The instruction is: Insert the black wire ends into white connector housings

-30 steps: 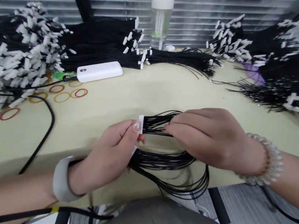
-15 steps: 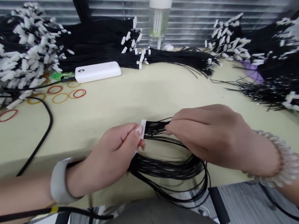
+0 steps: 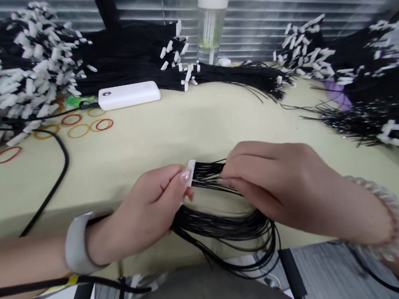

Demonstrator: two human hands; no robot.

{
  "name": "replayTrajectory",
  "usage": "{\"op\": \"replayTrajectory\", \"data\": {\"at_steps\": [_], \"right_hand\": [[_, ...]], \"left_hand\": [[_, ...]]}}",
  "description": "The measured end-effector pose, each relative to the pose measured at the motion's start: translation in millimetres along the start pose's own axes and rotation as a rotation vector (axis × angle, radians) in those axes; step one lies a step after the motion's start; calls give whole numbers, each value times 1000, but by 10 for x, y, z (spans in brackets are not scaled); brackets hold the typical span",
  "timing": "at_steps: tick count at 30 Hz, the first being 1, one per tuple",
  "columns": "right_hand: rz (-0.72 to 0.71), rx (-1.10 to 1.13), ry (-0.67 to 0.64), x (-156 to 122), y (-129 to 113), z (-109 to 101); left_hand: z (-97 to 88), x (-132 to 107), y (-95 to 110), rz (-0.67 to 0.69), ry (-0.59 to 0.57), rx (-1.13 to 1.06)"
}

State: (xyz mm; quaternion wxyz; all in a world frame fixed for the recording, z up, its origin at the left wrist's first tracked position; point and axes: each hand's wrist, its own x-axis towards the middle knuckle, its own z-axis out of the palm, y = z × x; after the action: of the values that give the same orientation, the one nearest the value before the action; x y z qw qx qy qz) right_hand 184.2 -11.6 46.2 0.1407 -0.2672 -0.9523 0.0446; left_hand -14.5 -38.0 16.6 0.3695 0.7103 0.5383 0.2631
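Note:
My left hand (image 3: pixel 155 200) pinches a white connector (image 3: pixel 191 169) between thumb and fingers. From its right side runs a row of thin black wires (image 3: pixel 207 169). My right hand (image 3: pixel 275 184) is closed around these wires a short way right of the connector, its fingertips pressed together on them. Below both hands the black wire bundle (image 3: pixel 225 223) curves in a loop that hangs over the table's near edge. Its other end passes under my left hand, where it is hidden.
Piles of black wires with white connectors (image 3: pixel 16 93) lie far left, with another wire pile (image 3: pixel 371 106) at right. Near the back stand a white power bank (image 3: pixel 129 95) and a clear bottle (image 3: pixel 211 25). Several rubber bands (image 3: pixel 78 130) and a black cable (image 3: pixel 54 187) lie at left.
My right hand has shifted slightly, its fingers bunching closer together on the wires and its wrist moving right. My left hand keeps its pinch on the connector.

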Motion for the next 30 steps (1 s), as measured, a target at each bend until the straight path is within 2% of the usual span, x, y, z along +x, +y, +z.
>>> {"op": "replayTrajectory", "data": {"at_steps": [10,14,20,30], "right_hand": [[32,-82,-50,-70,-143,27],[127,25,-82,-64,-140,32],[239,310,-72,-8,-93,-3],[210,416,-36,14,-94,-34]], "left_hand": [[12,-11,-17,8,21,-4],[6,-19,0,8,6,-8],[9,-9,30,-41,-4,-29],[1,-18,10,-1,-21,-37]]}}
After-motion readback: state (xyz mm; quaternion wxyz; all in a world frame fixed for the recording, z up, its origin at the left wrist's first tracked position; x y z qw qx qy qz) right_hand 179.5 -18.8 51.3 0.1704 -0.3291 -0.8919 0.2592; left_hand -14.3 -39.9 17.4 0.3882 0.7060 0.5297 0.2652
